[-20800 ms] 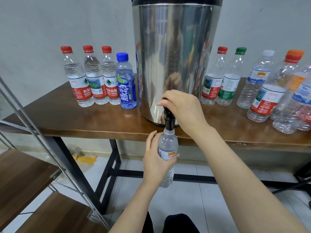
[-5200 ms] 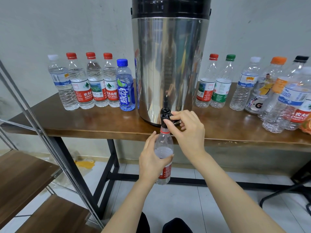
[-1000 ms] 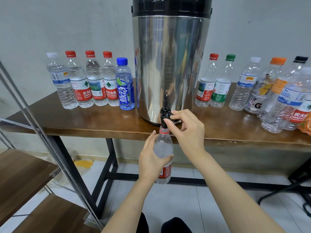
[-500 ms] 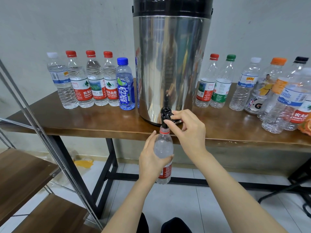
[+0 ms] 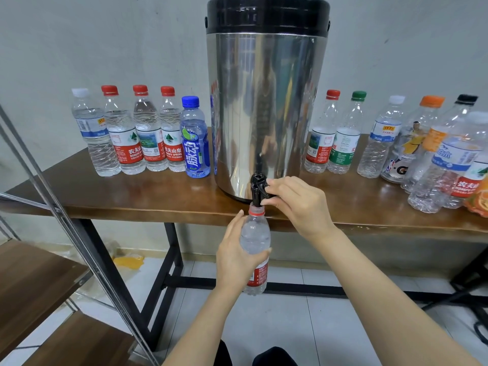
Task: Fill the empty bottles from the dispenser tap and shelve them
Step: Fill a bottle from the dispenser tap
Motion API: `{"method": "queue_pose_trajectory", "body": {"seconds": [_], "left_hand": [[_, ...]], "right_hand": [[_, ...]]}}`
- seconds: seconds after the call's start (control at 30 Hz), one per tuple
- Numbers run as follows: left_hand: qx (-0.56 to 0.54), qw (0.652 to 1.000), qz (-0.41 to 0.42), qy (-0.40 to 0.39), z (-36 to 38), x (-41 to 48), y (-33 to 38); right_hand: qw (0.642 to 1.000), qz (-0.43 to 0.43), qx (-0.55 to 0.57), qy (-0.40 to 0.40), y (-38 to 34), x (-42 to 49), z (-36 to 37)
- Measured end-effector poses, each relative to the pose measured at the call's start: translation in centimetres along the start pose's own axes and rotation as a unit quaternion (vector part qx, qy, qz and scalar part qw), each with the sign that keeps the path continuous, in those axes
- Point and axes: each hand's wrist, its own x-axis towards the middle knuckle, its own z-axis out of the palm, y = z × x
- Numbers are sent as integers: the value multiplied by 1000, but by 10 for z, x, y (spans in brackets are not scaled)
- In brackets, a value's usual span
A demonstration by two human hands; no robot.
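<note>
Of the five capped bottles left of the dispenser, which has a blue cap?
The blue-tinted bottle nearest the dispenser; the other four are clear, with red or white caps.

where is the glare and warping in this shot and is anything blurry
Head view: glare sits on the steel dispenser as bright vertical streaks and smeared reflections, with sheen on the table. Head view: the wide lens bows the table edge and stretches the far-right bottles. Head view: tap, held bottle, left hand and right hand look sharp; light soft, shadows faint.
</note>
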Motion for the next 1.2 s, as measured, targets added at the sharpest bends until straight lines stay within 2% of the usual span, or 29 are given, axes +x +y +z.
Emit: {"method": "queue_pose_trajectory", "body": {"seconds": [0.2,0.33,0.47,0.6,0.7,0.8,0.83,0.9,0.97,1.0,1.07,1.2], "left_hand": [[-7,1000,10,-4,-3,-1,0],[-12,1000,8,-2,-2,0,-4],[-16,1000,6,-7,-2,1,-5],[-17,1000,4,-15,-4,1,-4],[-19,1000,0,-14,-4,0,-4],[-31,999,-2,-14,-5,-4,-3],[-34,999,-1,-15,-5,-6,-2],[-41,999,3,-17,-5,-11,1],[-46,999,3,-12,-5,-16,1],[-47,999,-1,-8,-5,-18,-1],[-47,999,-11,-6,-6,-21,-6],[-33,999,-33,-13,-18,-30,-11]], "right_hand": [[999,-37,-5,4,5,7,2],[999,-31,-9,0,1,27,7],[994,95,-31,-40,-5,54,22],[975,202,55,-72,-12,57,21],[962,258,73,-61,-7,43,10],[933,355,29,-52,8,14,0],[917,389,1,-82,15,4,-2],[871,438,-68,-213,28,-16,-4],[821,446,-98,-341,36,-31,-5],[810,438,-103,-377,38,-35,-4],[812,409,-103,-404,40,-41,-3],[825,428,-53,-364,39,-44,-1]]}}
